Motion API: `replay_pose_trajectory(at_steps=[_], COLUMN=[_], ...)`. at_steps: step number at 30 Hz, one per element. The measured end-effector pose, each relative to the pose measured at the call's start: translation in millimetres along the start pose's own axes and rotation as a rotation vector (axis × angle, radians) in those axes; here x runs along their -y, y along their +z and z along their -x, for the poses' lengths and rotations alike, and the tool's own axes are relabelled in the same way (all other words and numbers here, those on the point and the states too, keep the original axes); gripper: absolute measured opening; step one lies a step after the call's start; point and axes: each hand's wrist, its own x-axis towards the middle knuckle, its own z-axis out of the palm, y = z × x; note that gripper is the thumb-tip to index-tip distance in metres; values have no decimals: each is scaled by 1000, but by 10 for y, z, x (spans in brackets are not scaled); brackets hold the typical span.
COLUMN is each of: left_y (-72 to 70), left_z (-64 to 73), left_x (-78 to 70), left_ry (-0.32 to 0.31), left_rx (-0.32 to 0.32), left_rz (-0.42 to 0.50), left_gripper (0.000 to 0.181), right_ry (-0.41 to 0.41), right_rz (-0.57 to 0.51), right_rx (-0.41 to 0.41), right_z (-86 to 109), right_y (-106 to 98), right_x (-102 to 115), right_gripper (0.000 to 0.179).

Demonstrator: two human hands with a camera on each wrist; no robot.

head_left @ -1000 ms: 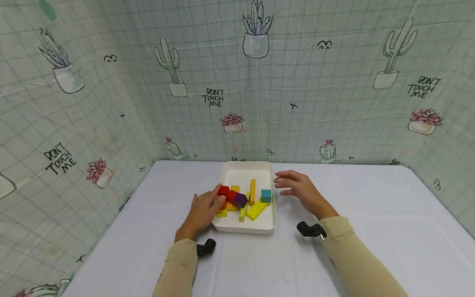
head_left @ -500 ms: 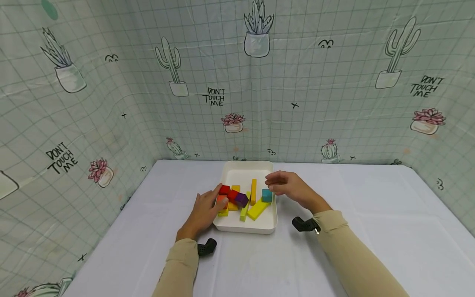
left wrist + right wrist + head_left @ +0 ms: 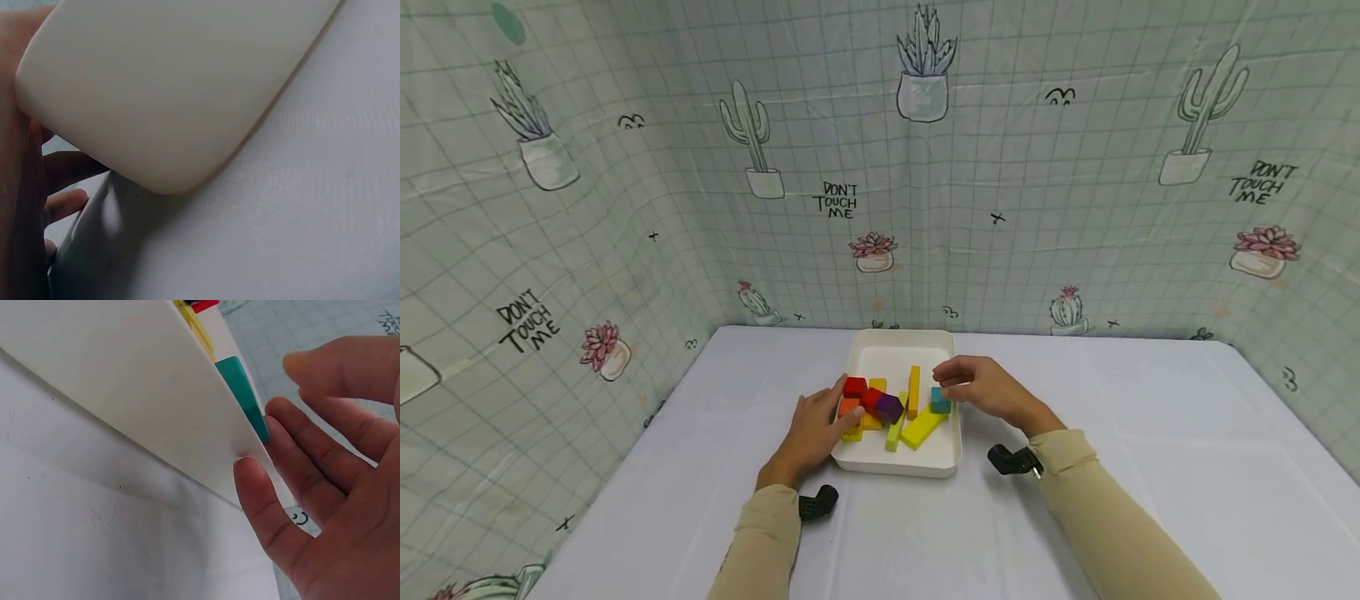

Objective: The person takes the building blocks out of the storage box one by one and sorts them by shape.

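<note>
On the table stands a white tray (image 3: 901,350) holding several coloured wooden blocks. My left hand (image 3: 807,429) holds its left wall, the thumb over the rim near an orange block (image 3: 847,405) and other fingers outside. The left wrist view shows the tray's corner beside the palm, with fingers partly hidden behind it. Above the tray's right rim, my right hand (image 3: 992,390) hangs with thumb and fingers apart around a teal block (image 3: 939,401), gripping nothing. In the right wrist view the little finger touches the outer wall, and other fingertips come close to the teal block.
Red blocks (image 3: 855,387) and a purple block (image 3: 890,408) lie at the tray's left and middle. A yellow block (image 3: 923,427) sits just below the teal one, and a narrow amber block (image 3: 913,392) stretches behind. A printed cloth (image 3: 1000,275) rises behind the white table (image 3: 895,542).
My right hand has moved left from outside the tray to over its right rim, by the teal block. My left hand and the blocks have stayed in place.
</note>
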Motion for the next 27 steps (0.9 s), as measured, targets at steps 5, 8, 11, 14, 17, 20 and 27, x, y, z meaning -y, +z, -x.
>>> replay_pose_trajectory(at_steps=[5,8,11,14,17,20,27], left_y=[4,-4,-13,-17,-19,-23,-26], left_z=[1,2,9,22,30,33,36], left_x=[-24,-12,8,8,-2,-14,-34], left_ry=[-2,-4,-4,-4,-8,-6,-13], left_rx=[3,2,2,4,6,2,2], left_rz=[-1,-9,-15,-16,-6,1,-11], left_gripper=[76,76,75,75,75,75,74], right_ry=[6,-10,-4,17,17,1,-14], right_rz=[33,73,119,167,212,241,259], right_rx=[-6,-6,-5,-2,-3,-7,-9], right_z=[9,-6,-13,-4,-1,-7,-27], right_y=[-3,14,47,71,87,98,119], right_x=[1,13,38,66,59,41,31], right_gripper=[36,35,34,33,33,33,33])
